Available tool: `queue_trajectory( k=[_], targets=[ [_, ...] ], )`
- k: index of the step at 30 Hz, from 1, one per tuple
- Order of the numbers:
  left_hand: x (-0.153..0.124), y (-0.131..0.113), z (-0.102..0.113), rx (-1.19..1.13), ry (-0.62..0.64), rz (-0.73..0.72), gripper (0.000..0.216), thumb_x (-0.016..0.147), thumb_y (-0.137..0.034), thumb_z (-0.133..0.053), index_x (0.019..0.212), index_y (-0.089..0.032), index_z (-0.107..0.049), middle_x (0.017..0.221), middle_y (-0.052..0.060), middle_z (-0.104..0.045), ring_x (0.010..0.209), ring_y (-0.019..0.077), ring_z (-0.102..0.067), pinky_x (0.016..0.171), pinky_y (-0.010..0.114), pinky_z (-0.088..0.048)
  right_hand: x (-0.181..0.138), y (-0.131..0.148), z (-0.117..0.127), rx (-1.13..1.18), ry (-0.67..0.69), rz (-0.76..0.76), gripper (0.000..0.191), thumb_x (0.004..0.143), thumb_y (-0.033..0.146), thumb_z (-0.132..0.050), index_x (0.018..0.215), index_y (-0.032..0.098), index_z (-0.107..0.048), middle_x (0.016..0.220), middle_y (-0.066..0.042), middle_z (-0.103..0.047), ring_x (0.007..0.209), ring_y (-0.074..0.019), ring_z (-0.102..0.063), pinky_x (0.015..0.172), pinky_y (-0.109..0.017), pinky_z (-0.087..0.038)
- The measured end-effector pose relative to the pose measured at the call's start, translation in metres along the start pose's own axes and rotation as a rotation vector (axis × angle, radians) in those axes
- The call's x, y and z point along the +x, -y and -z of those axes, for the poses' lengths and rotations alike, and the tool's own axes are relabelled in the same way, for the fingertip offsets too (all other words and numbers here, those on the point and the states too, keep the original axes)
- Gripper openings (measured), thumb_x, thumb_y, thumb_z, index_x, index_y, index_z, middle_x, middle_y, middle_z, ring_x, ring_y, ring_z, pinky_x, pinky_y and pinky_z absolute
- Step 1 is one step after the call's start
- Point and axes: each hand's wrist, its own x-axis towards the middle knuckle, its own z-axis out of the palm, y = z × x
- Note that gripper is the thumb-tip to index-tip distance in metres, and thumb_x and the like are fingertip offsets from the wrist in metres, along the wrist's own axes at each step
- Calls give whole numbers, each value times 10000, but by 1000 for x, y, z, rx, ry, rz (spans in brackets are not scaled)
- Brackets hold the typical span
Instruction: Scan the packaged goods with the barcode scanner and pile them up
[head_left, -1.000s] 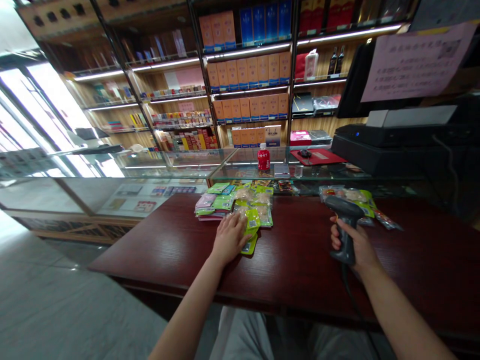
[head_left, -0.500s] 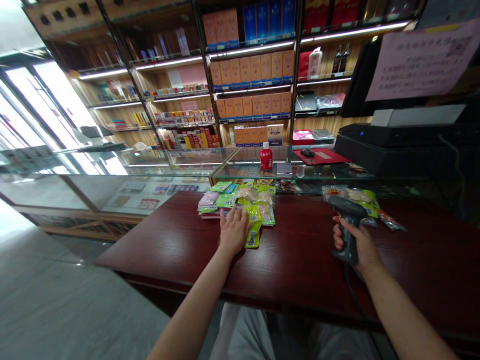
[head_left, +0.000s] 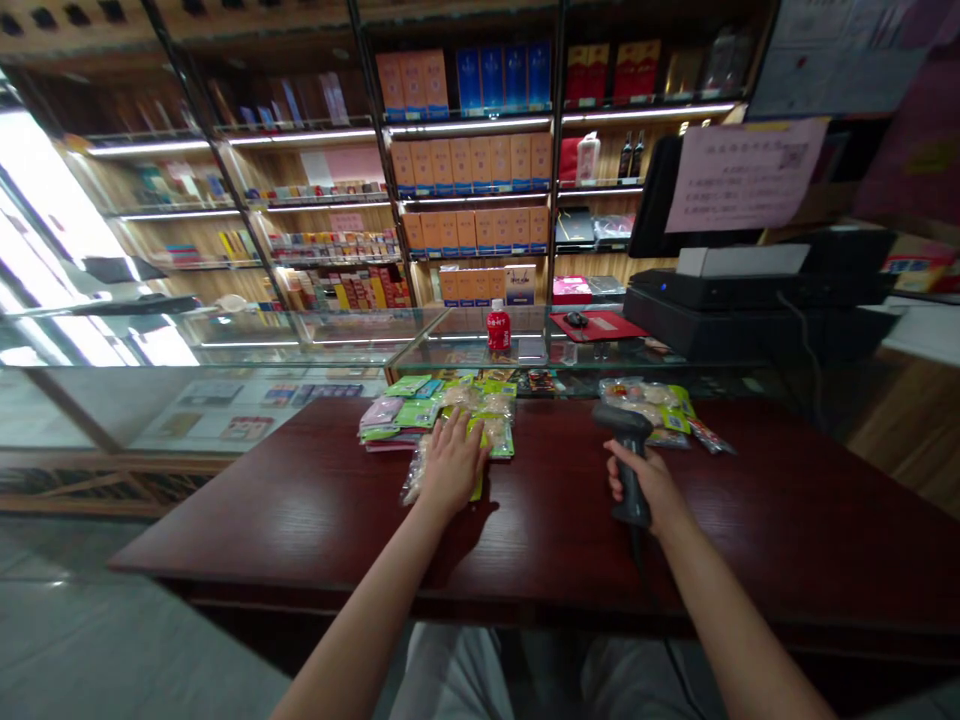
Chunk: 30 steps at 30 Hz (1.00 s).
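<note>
My left hand [head_left: 450,462] lies palm down, fingers stretched out, on a pile of green and clear snack packets [head_left: 435,412] at the back of the dark red wooden counter [head_left: 315,520]. One clear packet [head_left: 415,472] pokes out from under its left side. My right hand [head_left: 651,485] is wrapped round the handle of a black barcode scanner [head_left: 628,452], whose head points toward the pile. Behind the scanner lies a second small heap of packets [head_left: 654,400].
A glass display case [head_left: 315,345] runs behind the counter with a red bottle [head_left: 499,328] on it. A black till with printer and monitor [head_left: 750,290] stands at the right. Shelves of boxed goods [head_left: 472,160] fill the back wall.
My left hand has slid a little onto the packets and drawn a clear one toward me. The right hand keeps its hold on the scanner. My head has turned, shifting the view.
</note>
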Motion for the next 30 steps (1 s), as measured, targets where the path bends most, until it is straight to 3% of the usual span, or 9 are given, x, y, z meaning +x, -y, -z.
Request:
queue_trajectory(
  k=[5,14,19,24,30],
  targets=[
    [27,-44,-11,-124,13,-80,430,947,-394,-402,1304,-181,-512,1389,137,-502,1364,282,-368,1120,465,-314,-17,4,5,-56,-31,18,400,639,431,-818,854,195,-576,491,69,-569,339,-99,-492,289,-190,-394],
    [77,-146,-55,-311,156,-268,374,925,-353,-466,1256,-187,-517,1356,121,-515,1341,265,-388,1110,431,-318,-40,19,66,68,-209,105,421,647,404,-829,911,188,-582,514,74,-562,349,-76,-477,306,-169,-382],
    [118,-189,-80,-334,213,-329,309,925,-351,-462,1155,-168,-557,1221,121,-586,1241,254,-474,1055,385,-369,-32,27,82,169,-227,135,398,652,375,-829,916,188,-596,523,72,-564,364,-70,-476,321,-162,-387],
    [163,-210,-106,-356,298,-299,269,924,-293,-455,1122,-153,-571,1166,145,-601,1140,254,-542,978,372,-422,-25,26,88,247,-230,124,392,642,379,-829,905,194,-606,532,72,-563,358,-64,-459,316,-160,-371],
    [194,-210,-128,-420,427,-283,295,827,-347,-622,1046,-150,-603,1167,169,-599,1129,291,-552,969,381,-423,-24,22,89,248,-209,99,362,669,379,-815,908,202,-608,539,71,-553,357,-66,-461,318,-166,-366]
  ],
)
